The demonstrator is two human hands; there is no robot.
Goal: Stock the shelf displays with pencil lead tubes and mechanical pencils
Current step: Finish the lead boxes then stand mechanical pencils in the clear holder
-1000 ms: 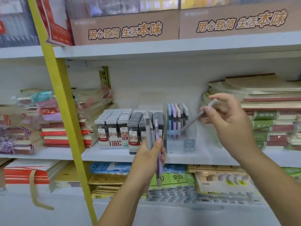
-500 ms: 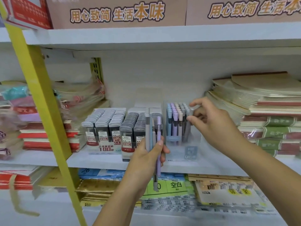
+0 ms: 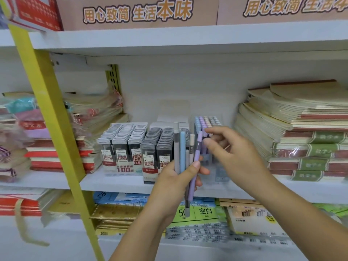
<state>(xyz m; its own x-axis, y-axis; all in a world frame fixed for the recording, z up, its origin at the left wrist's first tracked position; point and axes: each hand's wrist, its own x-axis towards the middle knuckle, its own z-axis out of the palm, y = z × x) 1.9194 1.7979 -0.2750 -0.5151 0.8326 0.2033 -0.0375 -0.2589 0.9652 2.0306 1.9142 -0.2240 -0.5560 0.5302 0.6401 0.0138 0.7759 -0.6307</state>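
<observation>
- Head view is showing a white middle shelf (image 3: pixel 116 182) between an upper shelf carrying brown printed cartons (image 3: pixel 139 12) and a lower shelf of packaged paper goods.
- The left hand (image 3: pixel 180 178) is gripping a bunch of mechanical pencils (image 3: pixel 185 159) upright in front of the shelf's front edge: a grey one, a blue one, a white one and a purple one (image 3: pixel 195 162), which is leaning slightly to the right.
- The right hand (image 3: pixel 231 147) is reaching in from the right with thumb and forefinger narrowly parted at the top of the purple pencil; whether they are touching it I cannot tell.
- A clear pencil display box (image 3: pixel 218 172) is standing near the middle of the shelf behind both hands, packed with pastel pencils whose caps (image 3: pixel 207 120) are showing in rows.
- Just left of it, pencil lead tubes (image 3: pixel 137 146) are sitting in two display trays, light-capped tubes to the left and dark-capped ones touching them on the right.
- Stacked notebooks (image 3: pixel 301 129) are filling the shelf's right end, and wrapped notebook packs (image 3: pixel 90 113) are lying at the left, beyond a yellow upright (image 3: pixel 50 110).
</observation>
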